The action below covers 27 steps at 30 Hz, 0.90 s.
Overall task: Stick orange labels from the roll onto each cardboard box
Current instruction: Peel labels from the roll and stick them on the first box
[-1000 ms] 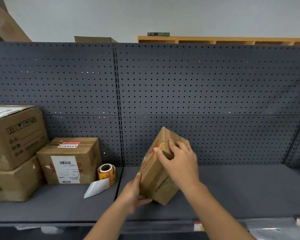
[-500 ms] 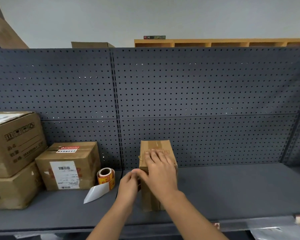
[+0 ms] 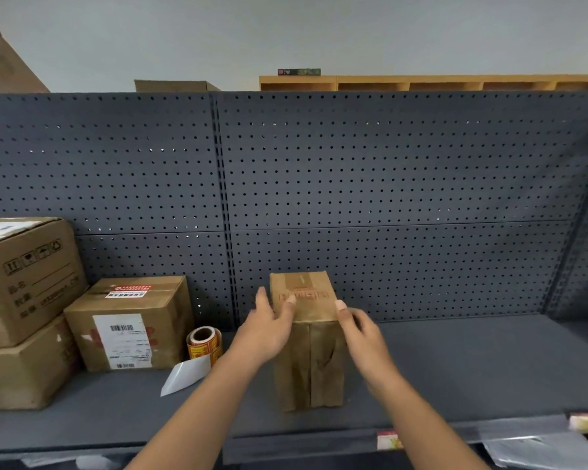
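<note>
Four cardboard boxes are counted on the grey shelf (image 3: 472, 368): two stacked at the far left, a mid-sized box (image 3: 129, 323) beside them, and a tall narrow box (image 3: 306, 364) stood upright at centre. One label roll (image 3: 204, 346) is noted between the latter two. The tall box is flanked by the left hand (image 3: 265, 330) and right hand (image 3: 364, 334), both loosened, fingertips at its top corners.

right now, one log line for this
step: label pressed on | box: upright on shelf | left hand: touching box | right hand: beside it
</note>
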{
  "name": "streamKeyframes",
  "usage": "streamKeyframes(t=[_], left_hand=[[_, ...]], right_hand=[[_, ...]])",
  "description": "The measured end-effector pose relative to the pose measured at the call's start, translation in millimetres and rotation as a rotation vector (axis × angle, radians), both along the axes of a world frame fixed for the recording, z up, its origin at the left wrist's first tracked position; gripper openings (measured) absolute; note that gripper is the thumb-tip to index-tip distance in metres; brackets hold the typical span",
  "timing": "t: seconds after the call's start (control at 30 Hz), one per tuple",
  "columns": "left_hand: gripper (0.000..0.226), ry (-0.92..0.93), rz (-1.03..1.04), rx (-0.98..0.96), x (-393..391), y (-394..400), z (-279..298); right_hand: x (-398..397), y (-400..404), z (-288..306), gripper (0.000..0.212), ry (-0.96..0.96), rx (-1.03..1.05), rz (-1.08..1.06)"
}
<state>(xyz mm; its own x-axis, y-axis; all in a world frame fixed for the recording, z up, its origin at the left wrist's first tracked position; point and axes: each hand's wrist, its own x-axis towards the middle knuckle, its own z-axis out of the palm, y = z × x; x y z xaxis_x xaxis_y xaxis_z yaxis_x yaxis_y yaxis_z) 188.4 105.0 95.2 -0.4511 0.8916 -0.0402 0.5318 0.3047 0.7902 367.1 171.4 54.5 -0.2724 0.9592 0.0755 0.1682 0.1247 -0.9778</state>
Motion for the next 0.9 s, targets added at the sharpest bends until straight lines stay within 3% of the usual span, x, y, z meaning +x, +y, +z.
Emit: streamKeyframes(t=[0.07, 0.17, 0.27, 0.43, 0.53, 0.7, 0.8, 0.9], left_hand=[[0.078, -0.011, -0.05, -0.091, -2, 3, -1], [0.072, -0.055, -0.047, -0.072, -6, 3, -3], [0.067, -0.121, -0.024, -0.038, -10, -1, -3], [0.05, -0.218, -0.018, 0.041, -14, -3, -5], [0.041, -0.418, 0.029, 0.075, -24, -3, -11], [0.03, -0.661, 0.166, 0.122, -43, -1, -46], [0.023, -0.57, 0.217, 0.111, -52, 0, -75], [0.019, -0.144, 0.172, 0.026, -69, -6, -107]], right_hand=[[3, -1, -9, 0.051, 0.059, -0.074, 0.078], [6, -7, -23, 0.04, 0.044, -0.06, 0.182], [6, -9, -48, 0.043, -0.017, 0.004, 0.234], [-2, -2, -75, 0.053, -0.088, 0.126, 0.125], [-6, 7, -68, 0.062, -0.139, 0.229, 0.049], [-12, 17, -46, 0.057, -0.457, 0.554, -0.035], [-24, 12, -45, 0.052, -0.68, 0.745, -0.055], [-40, 5, -53, 0.048, -0.835, 0.837, -0.022]])
